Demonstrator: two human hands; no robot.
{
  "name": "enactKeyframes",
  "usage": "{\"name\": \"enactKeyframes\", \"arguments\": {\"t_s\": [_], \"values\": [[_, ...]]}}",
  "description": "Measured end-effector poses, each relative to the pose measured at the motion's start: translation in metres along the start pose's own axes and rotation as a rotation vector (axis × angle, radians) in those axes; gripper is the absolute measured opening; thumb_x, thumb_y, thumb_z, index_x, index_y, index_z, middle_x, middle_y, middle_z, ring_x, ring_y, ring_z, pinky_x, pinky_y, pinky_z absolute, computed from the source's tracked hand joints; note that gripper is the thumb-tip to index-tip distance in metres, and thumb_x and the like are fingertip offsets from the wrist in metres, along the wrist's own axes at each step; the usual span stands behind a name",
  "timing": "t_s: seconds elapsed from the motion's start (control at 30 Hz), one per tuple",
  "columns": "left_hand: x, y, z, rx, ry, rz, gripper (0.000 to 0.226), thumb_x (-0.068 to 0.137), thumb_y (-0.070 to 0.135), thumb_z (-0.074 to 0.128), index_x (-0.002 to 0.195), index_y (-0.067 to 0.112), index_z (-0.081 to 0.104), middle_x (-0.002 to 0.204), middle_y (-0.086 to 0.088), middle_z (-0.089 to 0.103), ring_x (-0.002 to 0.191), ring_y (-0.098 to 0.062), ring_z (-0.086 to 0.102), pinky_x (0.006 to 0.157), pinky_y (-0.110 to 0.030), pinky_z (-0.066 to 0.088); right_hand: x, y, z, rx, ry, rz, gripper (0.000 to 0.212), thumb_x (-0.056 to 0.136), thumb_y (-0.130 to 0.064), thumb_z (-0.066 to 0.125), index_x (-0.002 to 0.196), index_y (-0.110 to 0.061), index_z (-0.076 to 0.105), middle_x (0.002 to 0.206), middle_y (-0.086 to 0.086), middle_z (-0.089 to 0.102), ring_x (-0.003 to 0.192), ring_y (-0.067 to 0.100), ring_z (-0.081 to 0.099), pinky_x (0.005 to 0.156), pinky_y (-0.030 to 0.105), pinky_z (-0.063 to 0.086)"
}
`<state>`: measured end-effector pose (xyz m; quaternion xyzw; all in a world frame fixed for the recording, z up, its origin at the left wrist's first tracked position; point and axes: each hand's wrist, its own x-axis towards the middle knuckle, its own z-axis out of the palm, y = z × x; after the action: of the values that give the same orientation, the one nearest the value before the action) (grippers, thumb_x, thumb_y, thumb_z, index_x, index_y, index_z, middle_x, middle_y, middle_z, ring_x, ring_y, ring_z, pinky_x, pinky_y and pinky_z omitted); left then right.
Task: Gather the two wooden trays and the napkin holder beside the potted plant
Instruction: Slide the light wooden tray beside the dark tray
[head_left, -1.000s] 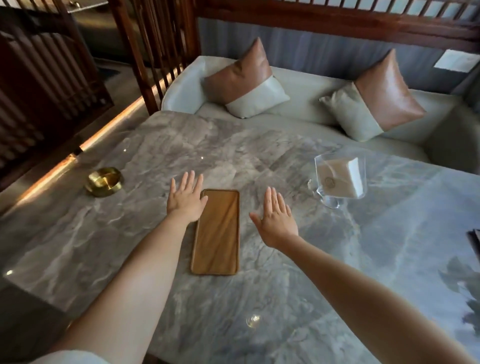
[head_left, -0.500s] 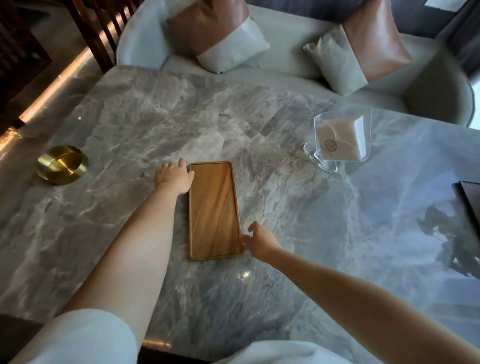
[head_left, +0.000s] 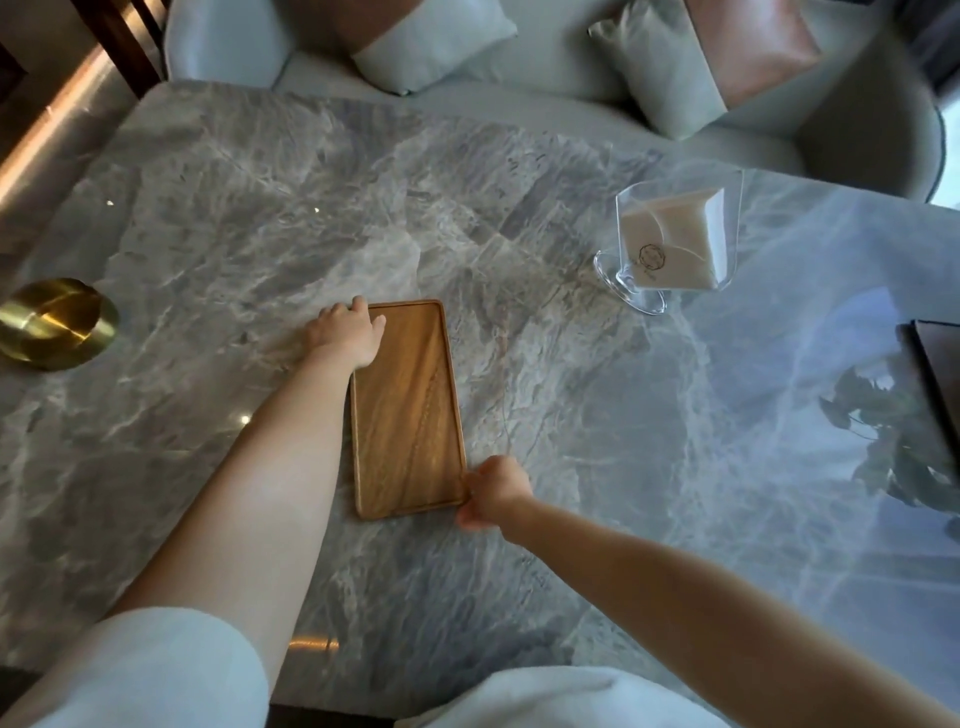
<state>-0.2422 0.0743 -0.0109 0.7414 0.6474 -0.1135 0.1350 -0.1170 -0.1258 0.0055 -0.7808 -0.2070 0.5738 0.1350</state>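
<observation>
A long wooden tray (head_left: 408, 410) lies flat in the middle of the grey marble table (head_left: 597, 441). My left hand (head_left: 345, 332) grips its far left corner, thumb on top of the rim. At the tray's near right corner my right hand (head_left: 493, 491) is closed on the edge. A clear napkin holder (head_left: 670, 249) with white napkins stands to the far right, apart from both hands. Only a reflection of plant leaves (head_left: 893, 431) shows on the table at the right. A dark tray-like edge (head_left: 935, 364) juts in at the right border.
A round brass dish (head_left: 54, 322) sits near the table's left edge. A pale sofa (head_left: 519, 93) with two-tone cushions runs along the far side. Wooden slats and a lit floor strip are at the top left.
My hands went from hovering open beside the tray to closing on its corners, left at the far corner, right at the near one. The view has tilted down and closer.
</observation>
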Motion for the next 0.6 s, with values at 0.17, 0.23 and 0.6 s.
{"name": "enactKeyframes", "arguments": {"t_s": [0.17, 0.23, 0.6], "values": [[-0.004, 0.0, -0.001, -0.112, -0.047, -0.092, 0.049, 0.098, 0.041, 0.025, 0.129, 0.004, 0.036, 0.128, -0.027, 0.051, 0.115, -0.043, 0.05, 0.093, -0.047, 0.042, -0.003, 0.004, -0.007, 0.012, 0.011, -0.011, 0.03, 0.091, -0.003, 0.039, 0.063, -0.007, 0.05, 0.056, 0.011, 0.055, 0.027, 0.009, 0.053, 0.039, 0.02, 0.052], [-0.007, 0.003, -0.002, -0.134, -0.056, -0.118, 0.049, 0.098, 0.04, 0.025, 0.129, 0.004, 0.035, 0.128, -0.028, 0.051, 0.116, -0.043, 0.05, 0.094, -0.046, 0.041, -0.005, 0.005, -0.013, -0.016, 0.046, -0.043, 0.033, 0.089, 0.0, 0.036, 0.059, -0.007, 0.048, 0.057, 0.011, 0.055, 0.033, 0.012, 0.054, 0.047, 0.024, 0.053], [-0.027, 0.058, -0.065, -0.195, 0.099, -0.133, 0.051, 0.098, 0.04, 0.023, 0.134, 0.006, 0.033, 0.131, -0.025, 0.051, 0.119, -0.041, 0.049, 0.09, -0.043, 0.042, -0.024, -0.005, -0.089, -0.027, 0.236, -0.295, 0.019, 0.087, 0.0, 0.037, 0.08, 0.0, 0.054, 0.078, 0.025, 0.063, 0.062, 0.034, 0.063, 0.073, 0.048, 0.058]]}}
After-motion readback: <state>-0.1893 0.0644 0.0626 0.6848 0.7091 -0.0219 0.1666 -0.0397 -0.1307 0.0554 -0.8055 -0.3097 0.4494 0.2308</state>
